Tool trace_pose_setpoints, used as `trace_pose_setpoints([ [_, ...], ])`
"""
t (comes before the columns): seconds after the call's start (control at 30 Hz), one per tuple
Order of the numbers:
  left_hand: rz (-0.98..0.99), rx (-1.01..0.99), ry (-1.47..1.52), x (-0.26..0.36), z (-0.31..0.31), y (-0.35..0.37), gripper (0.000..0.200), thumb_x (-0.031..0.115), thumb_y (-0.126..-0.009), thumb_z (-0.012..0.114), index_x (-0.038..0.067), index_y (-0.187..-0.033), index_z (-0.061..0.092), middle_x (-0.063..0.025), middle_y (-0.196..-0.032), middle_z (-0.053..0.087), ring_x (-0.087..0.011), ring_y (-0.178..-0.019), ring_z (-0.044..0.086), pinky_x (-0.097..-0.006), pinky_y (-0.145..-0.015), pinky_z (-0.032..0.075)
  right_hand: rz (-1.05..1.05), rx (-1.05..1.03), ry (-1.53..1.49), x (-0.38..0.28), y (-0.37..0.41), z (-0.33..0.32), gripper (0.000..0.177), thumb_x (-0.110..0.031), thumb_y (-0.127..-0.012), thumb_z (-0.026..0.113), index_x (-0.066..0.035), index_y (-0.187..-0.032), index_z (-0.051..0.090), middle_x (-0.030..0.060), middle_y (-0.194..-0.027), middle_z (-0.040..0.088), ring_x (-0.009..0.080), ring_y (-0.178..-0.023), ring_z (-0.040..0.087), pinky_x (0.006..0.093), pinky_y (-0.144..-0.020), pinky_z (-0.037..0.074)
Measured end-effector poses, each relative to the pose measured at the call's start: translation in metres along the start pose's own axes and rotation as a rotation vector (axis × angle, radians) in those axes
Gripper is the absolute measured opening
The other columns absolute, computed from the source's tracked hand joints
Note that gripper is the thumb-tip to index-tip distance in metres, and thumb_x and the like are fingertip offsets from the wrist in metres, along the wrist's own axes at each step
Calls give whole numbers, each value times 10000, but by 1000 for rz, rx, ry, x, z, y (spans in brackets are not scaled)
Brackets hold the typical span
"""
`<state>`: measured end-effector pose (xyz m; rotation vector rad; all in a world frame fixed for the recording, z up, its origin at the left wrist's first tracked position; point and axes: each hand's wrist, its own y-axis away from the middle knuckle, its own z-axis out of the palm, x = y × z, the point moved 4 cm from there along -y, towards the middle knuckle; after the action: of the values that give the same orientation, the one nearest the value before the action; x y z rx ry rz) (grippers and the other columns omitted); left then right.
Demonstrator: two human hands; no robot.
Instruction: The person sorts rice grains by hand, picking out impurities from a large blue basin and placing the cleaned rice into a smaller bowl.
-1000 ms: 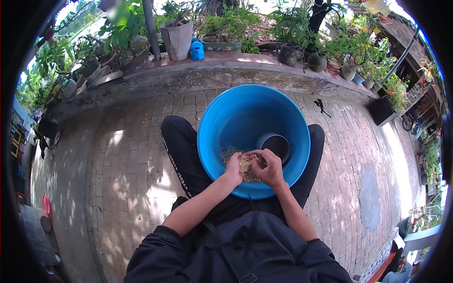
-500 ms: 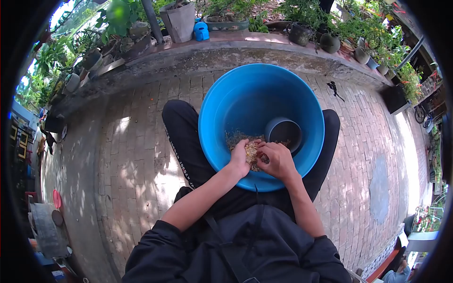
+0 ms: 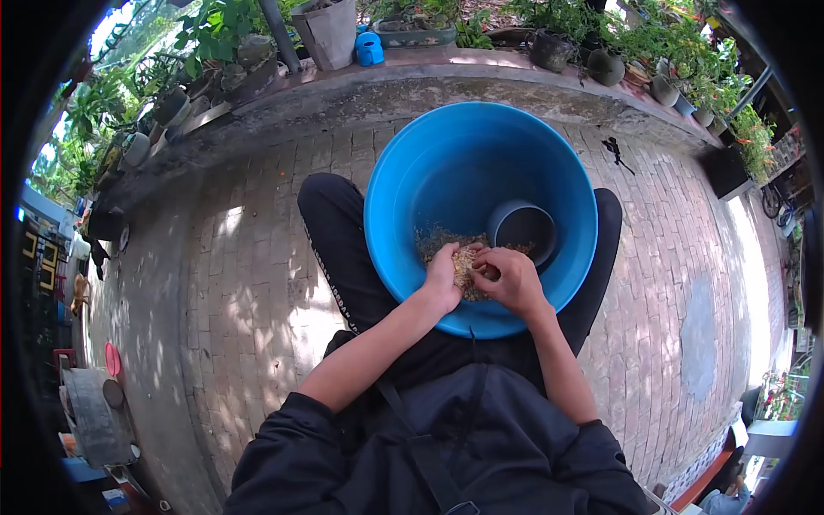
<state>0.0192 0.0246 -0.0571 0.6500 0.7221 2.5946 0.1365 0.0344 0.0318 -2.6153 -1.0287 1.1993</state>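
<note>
Cupped left hand (image 3: 443, 273) holding a handful of pale, grain-like bits (image 3: 464, 263); the handful lies over the near side of the blue tub (image 3: 376, 193), with no clear long axis. Right hand (image 3: 511, 279), fingers bent inward, meets it from the right; whether a bit is pinched cannot be told. Relative to the right hand, the handful lies leftward, at its fingertips; the left hand is nearer, directly supporting it. The round container (image 3: 525, 230) sits just beyond the right hand.

Potted plants (image 3: 552, 50) along a low wall (image 3: 343, 101)
</note>
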Motion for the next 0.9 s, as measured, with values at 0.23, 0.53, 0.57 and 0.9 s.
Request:
trace_pose_setpoints([
  [0.23, 25, 1, -29, 3, 0, -4, 427, 285, -992, 303, -7, -1113, 590, -162, -1099, 659, -297, -1014, 637, -420, -943, 496, 108, 52, -88, 6, -1, -7, 139, -72, -714, 726, -24, -837, 682, 98, -689, 614, 224, -588, 605, 339, -569, 481],
  [0.53, -7, -33, 35, 1, 2, -4, 432, 280, -995, 274, -11, -1100, 575, -177, -1087, 662, -305, -1018, 634, -427, -974, 480, 46, -11, -10, 0, 0, -3, 158, -90, -699, 732, -28, -839, 694, 104, -699, 623, 229, -580, 602, 339, -573, 487],
  [0.57, -7, -34, 38, 1, 2, -4, 431, 280, -995, 274, -11, -1099, 574, -176, -1084, 663, -305, -1015, 634, -426, -976, 479, 53, -6, -13, 1, 1, -3, 157, -95, -699, 730, -32, -839, 695, 104, -702, 625, 235, -580, 602, 340, -575, 487],
  [0.9, -17, -20, 28, 2, 4, -2, 418, 283, -996, 278, 6, -1080, 580, -160, -1056, 672, -296, -1002, 637, -425, -961, 487, -3, -88, 103, -2, 0, -4, 203, -142, -662, 722, -65, -848, 706, 96, -742, 649, 272, -682, 631, 364, -652, 491],
])
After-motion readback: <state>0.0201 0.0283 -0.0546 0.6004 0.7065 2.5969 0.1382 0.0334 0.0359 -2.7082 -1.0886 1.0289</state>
